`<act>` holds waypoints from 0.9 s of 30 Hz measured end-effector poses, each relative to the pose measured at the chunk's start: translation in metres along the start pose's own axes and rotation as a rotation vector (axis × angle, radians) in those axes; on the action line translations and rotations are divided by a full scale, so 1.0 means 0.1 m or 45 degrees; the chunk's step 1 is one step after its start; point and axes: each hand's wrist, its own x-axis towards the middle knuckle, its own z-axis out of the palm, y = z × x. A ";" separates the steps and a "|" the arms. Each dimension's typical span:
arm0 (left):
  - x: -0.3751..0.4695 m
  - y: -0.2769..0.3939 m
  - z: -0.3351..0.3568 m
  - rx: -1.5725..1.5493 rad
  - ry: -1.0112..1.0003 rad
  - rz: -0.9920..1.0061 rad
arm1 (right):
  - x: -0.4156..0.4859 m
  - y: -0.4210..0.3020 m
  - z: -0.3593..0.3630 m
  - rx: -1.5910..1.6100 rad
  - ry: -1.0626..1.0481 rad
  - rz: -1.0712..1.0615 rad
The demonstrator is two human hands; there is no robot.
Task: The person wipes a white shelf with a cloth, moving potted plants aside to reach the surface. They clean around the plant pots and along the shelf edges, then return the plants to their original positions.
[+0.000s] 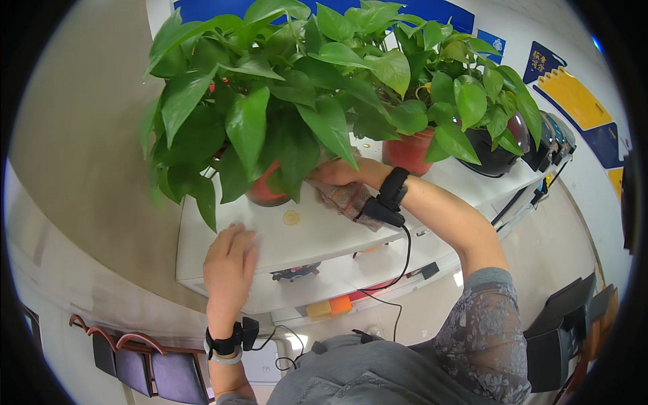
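My right hand point(334, 171) is on a brownish checked cloth point(347, 200) lying on the white cabinet top point(253, 240). Leaves hide part of its fingers. The cloth sits between two potted pothos plants. On the left, a large plant point(248, 111) grows from a red pot point(267, 187), mostly covered by its leaves. The other red pot point(409, 149) stands to the right of my right wrist. My left hand point(230, 266) holds nothing, its fingertips by the cabinet top under the left plant's leaves. A round yellowish stain point(291, 217) marks the surface near the left pot.
Dark-visored helmets point(493, 152) line the cabinet's right end. Below the top, a shelf holds an orange box point(340, 305) and other items. A black cable point(408, 263) hangs from my right wrist device. Chairs point(147, 372) stand at lower left; black furniture point(552, 344) is at right.
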 end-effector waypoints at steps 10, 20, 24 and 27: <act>0.55 -0.05 -0.15 -0.271 -0.023 -0.208 | -0.11 -0.01 0.03 0.018 0.106 -0.189; 0.77 -0.14 0.18 -0.355 0.249 0.043 | -0.19 -0.09 -0.06 -0.089 0.125 -0.053; 0.83 -0.08 0.14 -0.711 0.343 -0.007 | -0.33 -0.17 -0.14 0.074 0.093 -0.071; 0.86 -0.06 0.10 -0.700 0.420 0.074 | -0.44 -0.25 -0.17 0.115 0.045 -0.095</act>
